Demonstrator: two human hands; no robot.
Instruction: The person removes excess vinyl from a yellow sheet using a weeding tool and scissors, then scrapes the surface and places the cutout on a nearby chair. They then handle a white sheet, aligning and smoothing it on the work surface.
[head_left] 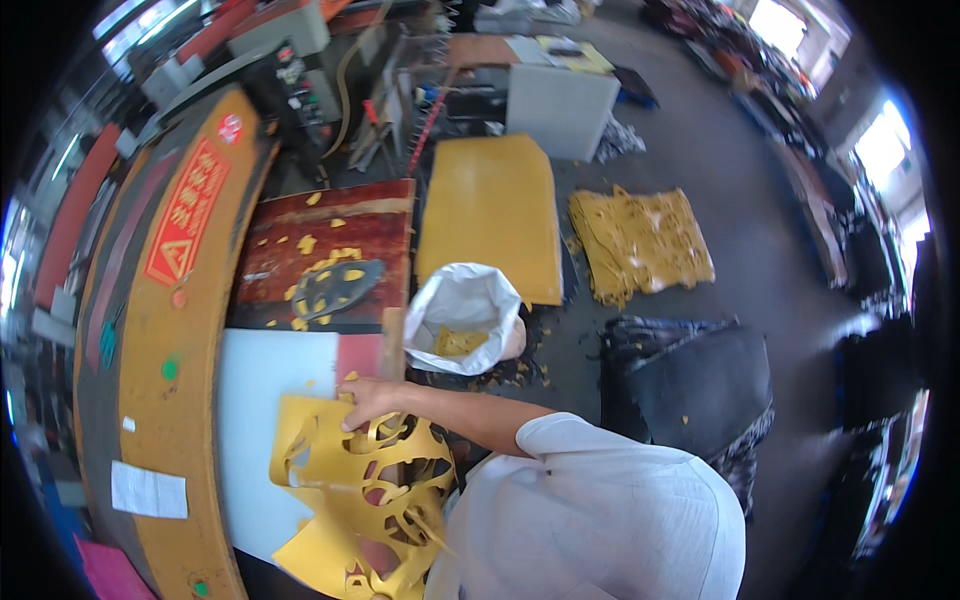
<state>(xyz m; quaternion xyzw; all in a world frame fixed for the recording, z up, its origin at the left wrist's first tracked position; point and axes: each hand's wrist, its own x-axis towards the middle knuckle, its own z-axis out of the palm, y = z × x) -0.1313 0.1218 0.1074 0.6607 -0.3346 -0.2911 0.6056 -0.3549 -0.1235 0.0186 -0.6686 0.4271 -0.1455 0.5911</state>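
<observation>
A yellow sheet (320, 440) riddled with cut-out holes lies over the edge of a white work board (270, 390) and hangs toward my body. My right hand (372, 402) reaches across from the white sleeve, closed with thumb and fingers on the sheet's far edge. A small yellow scrap (350, 377) shows by its fingertips. Only a sliver of my left hand (379, 597) appears at the bottom rim, against the sheet's lower edge; its fingers are hidden.
An orange-brown machine beam (180, 400) runs along the left. Beyond the board, a dark red board (370, 225) carries yellow scraps and a dark cutting die (340, 290). A white sack (425, 310), a yellow sheet stack (490, 220), a cut-sheet pile (640, 245) and black sheets (690, 385) stand nearby.
</observation>
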